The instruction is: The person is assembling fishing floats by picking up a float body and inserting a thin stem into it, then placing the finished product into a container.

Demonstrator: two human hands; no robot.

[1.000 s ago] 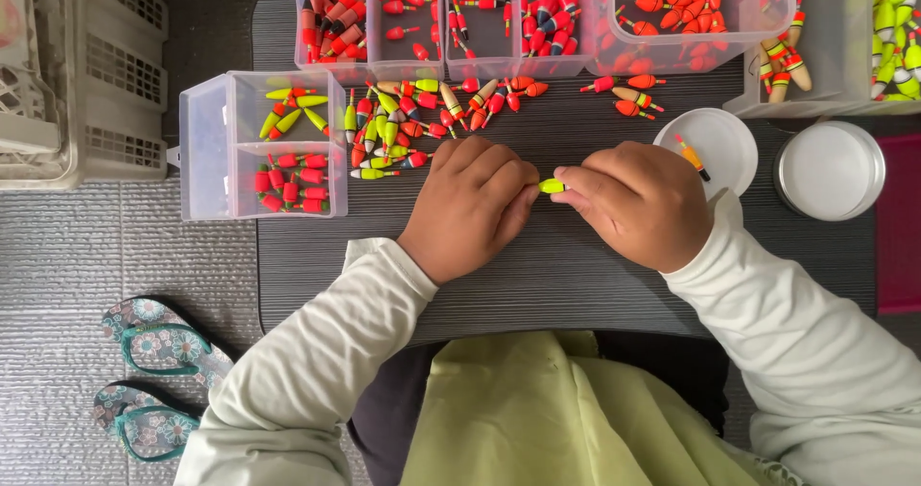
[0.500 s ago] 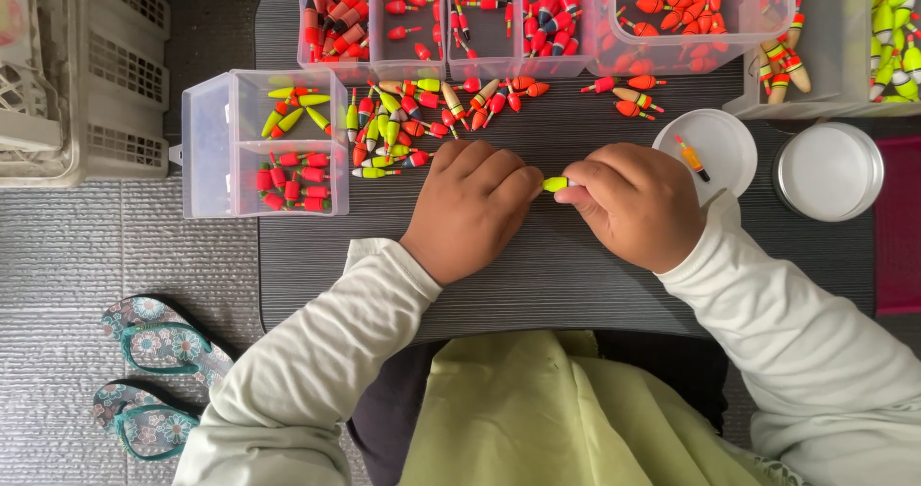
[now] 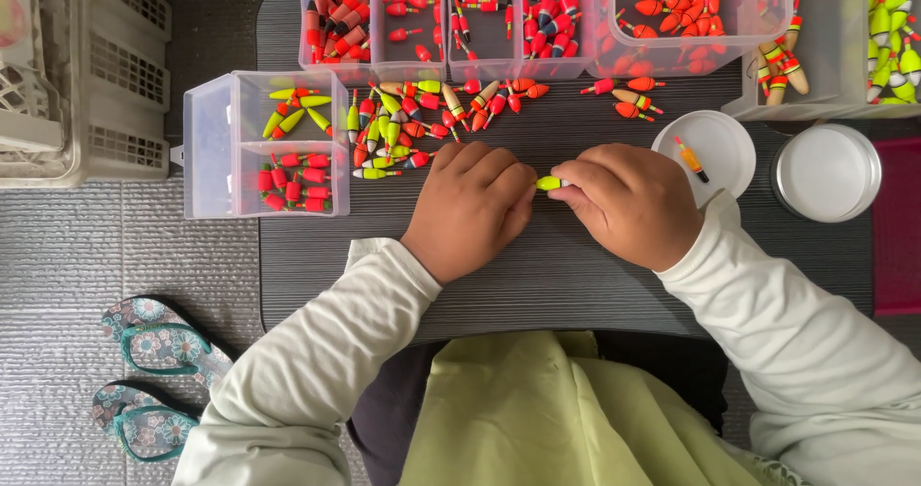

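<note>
**Both hands working one yellow-green float**

The small yellow-green float [image 3: 548, 183] is sitting between the two fists, above the dark mat [image 3: 576, 275]. The right hand [image 3: 633, 203] is pinching it at the fingertips; the left hand [image 3: 470, 208] is curling beside it, its hold hidden. Loose floats [image 3: 413, 121] are lying just beyond, near the divided box [image 3: 269, 141]. The fitting or checking step seems underway; the next move calls for a steady pinch.

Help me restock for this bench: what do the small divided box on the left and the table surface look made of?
Divided box: clear, glossy hard plastic, probably; the red and yellow floats show through its walls. Table: dark, finely ribbed matte surface, perhaps a rubber or woven mat; unclear which.
</note>
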